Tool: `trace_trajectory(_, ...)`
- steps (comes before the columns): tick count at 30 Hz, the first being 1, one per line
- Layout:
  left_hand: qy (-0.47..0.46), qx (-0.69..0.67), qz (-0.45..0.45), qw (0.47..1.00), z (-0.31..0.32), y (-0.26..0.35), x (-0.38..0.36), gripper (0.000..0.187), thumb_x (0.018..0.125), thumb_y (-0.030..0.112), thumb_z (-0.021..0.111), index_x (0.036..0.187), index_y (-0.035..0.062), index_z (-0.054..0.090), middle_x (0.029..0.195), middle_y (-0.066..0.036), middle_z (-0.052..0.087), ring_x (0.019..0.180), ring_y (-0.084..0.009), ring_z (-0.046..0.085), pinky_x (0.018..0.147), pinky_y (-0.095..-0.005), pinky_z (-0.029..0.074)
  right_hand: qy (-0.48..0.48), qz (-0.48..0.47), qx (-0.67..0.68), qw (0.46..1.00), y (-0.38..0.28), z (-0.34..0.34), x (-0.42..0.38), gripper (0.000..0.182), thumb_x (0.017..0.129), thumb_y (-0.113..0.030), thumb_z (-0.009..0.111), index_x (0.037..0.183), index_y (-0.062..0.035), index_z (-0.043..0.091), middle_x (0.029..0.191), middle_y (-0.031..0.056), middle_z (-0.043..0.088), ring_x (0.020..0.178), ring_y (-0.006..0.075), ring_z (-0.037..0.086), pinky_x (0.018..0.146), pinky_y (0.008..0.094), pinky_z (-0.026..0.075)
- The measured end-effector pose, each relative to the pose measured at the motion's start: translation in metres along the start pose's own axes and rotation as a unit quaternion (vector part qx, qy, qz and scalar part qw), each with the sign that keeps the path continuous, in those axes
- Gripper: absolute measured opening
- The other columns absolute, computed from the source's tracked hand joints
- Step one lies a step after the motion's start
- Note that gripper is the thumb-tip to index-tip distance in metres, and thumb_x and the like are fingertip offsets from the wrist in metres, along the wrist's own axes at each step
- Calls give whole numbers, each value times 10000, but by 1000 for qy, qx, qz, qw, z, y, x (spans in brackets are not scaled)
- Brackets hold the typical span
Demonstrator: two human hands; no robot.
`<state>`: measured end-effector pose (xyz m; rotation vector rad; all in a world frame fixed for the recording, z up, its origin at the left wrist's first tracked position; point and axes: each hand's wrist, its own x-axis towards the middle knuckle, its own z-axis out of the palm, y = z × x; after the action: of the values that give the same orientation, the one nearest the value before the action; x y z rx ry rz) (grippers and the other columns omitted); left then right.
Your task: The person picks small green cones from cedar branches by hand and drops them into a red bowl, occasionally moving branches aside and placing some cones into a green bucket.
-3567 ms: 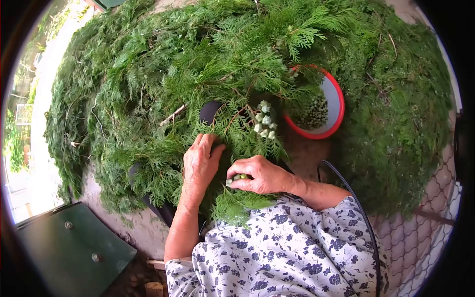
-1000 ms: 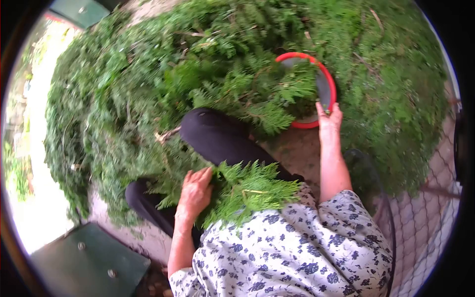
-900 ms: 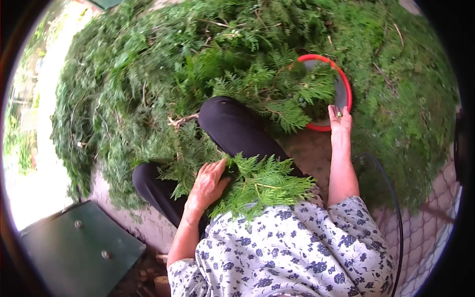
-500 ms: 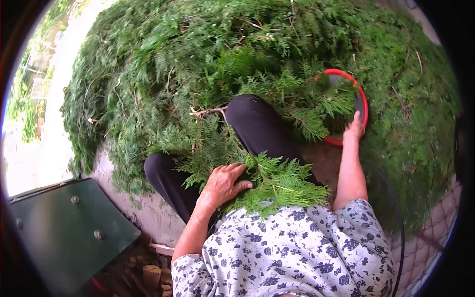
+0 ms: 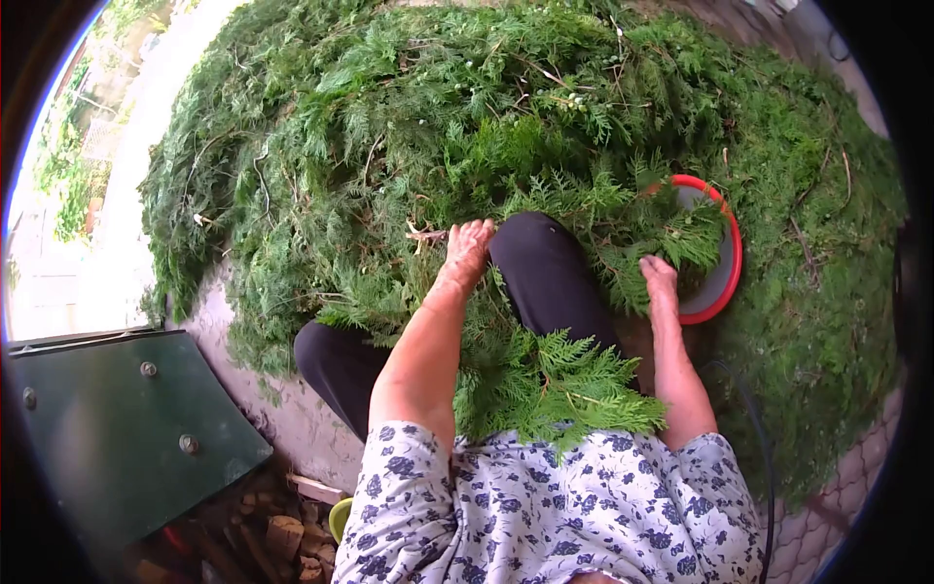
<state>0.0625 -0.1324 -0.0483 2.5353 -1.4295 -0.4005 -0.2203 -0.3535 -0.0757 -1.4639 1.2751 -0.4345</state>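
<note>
While left hand (image 5: 470,245) curls around cut branch end (image 5: 425,235) beside raised dark-trousered knee (image 5: 535,238), seemingly for firm grip on woody part, we see right hand (image 5: 659,277) just beside conifer foliage (image 5: 628,277), near red-rimmed basin (image 5: 736,258); whether it pinches anything, we cannot tell. Basin stands within easy reach, probably for convenience, foliage overhanging left side. Conifer sprig (image 5: 559,386) lies against floral shirt (image 5: 584,496), body likely supporting it. Beyond, we find broad heap of conifer branches (image 5: 321,165).
</note>
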Motion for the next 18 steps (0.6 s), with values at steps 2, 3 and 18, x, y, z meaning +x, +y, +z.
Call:
trace_trajectory(2, 39, 98, 14, 994, 8, 3, -3, 261, 828, 215, 497, 1071, 122, 518, 1063, -112, 553, 1081, -259, 491, 890, -479, 343, -11, 1, -34, 999, 9, 0, -3, 307, 834, -181, 599, 1066, 19, 611, 1008, 79, 638, 913, 146, 571, 832, 276, 426)
trace_trajectory(3, 41, 97, 15, 994, 14, 3, 4, 261, 828, 215, 497, 1071, 122, 518, 1063, -112, 553, 1081, -259, 491, 890, -479, 343, -12, 4, -39, 999, 17, -1, -2, 318, 836, -201, 600, 1070, 13, 612, 1014, 78, 638, 917, 146, 570, 834, 278, 425)
trace_trajectory(18, 196, 19, -39, 980, -48, 14, 14, 121, 608, 152, 621, 728, 171, 630, 675, -21, 570, 767, -216, 555, 730, -390, 322, -36, 198, 142, 969, -30, 5, 8, 746, 819, -537, 558, 1280, 34, 422, 1251, 112, 502, 1125, 209, 472, 969, 303, 335)
